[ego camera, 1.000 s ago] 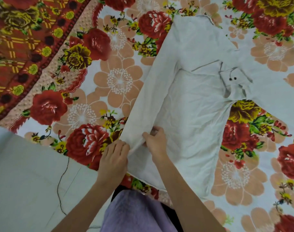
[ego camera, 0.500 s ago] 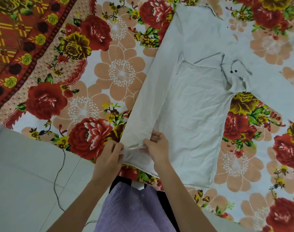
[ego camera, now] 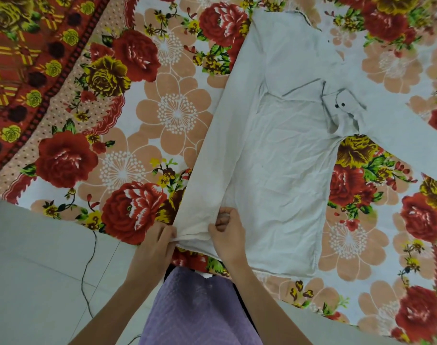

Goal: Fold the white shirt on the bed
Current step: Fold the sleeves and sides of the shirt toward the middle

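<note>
The white shirt (ego camera: 282, 150) lies spread on the floral bed sheet (ego camera: 162, 113), hem towards me. Its left side panel is folded over the body as a long strip running from the collar end down to the hem. One sleeve stretches off to the right, its buttoned cuff (ego camera: 342, 105) folded onto the chest. My left hand (ego camera: 154, 242) grips the near left corner of the folded strip at the bed's edge. My right hand (ego camera: 227, 235) pinches the same hem edge a little to the right, fingers curled into the cloth.
A red and yellow patterned blanket (ego camera: 20, 66) covers the bed's far left. Pale floor tiles (ego camera: 38, 270) with a thin dark cord (ego camera: 88, 275) lie at lower left. My purple garment (ego camera: 195, 310) fills the bottom middle.
Both hands have kept their hold on the hem corner and drawn it slightly towards the bed's edge. The view has shifted a little, so the shirt sits farther right.
</note>
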